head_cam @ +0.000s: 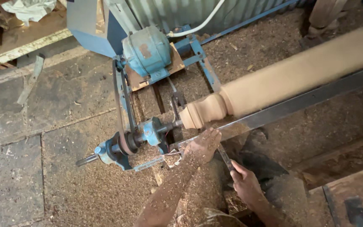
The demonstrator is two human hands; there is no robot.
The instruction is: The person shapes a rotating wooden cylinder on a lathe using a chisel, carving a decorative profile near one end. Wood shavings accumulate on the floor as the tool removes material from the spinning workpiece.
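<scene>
on tool rest (299, 105), left hand (202, 146) steadies chisel (225, 157); right hand (244, 183) grips handle.

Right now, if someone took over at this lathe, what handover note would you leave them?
Left hand: lies on the metal tool rest, steadying the chisel near its tip.
Right hand: grip closed on the chisel's handle end.
Wooden spindle: mounted on the lathe, blurred, apparently spinning; belt runs up to the blue motor.
Done: rounded bead profile at the drive end.
Left: the long section is a plain cylinder. Sawdust covers the floor.
</scene>
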